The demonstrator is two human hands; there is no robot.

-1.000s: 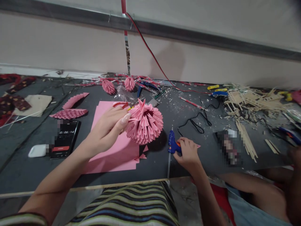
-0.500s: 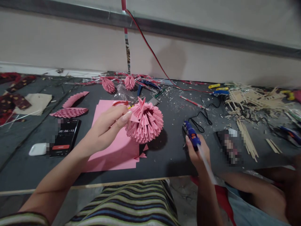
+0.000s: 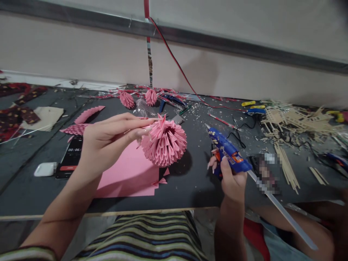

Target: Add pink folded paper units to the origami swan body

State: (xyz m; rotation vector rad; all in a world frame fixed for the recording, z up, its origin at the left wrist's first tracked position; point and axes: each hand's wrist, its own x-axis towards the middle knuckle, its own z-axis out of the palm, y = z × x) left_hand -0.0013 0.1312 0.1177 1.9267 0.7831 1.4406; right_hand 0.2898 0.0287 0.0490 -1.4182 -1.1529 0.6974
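My left hand [image 3: 108, 139] pinches the upper left side of a round pink folded-paper piece [image 3: 165, 146], which has pointed tips on top and a hollow in the middle. Fingers of my right hand [image 3: 231, 174] are wrapped round a blue glue gun [image 3: 228, 150] with orange parts. The gun's nozzle points up and to the left, apart from the paper piece, and a long clear glue stick [image 3: 288, 217] sticks out of its back. Under the paper piece and my left hand are pink sheets [image 3: 127, 174]. Small pink triangles [image 3: 163, 180] lie at their right corner.
Two small pink paper balls [image 3: 150, 97] stand at the back. Left are pink curved pieces [image 3: 88, 114], a phone [image 3: 72, 156] and a white case [image 3: 45, 169]. Wooden sticks [image 3: 286, 166] and a dark pixelated object [image 3: 265, 174] lie right. Another person's legs [image 3: 299, 224] show lower right.
My right hand has raised and turned the glue gun, so its side now shows. My left hand has turned over the paper piece's left side and now covers part of the phone.
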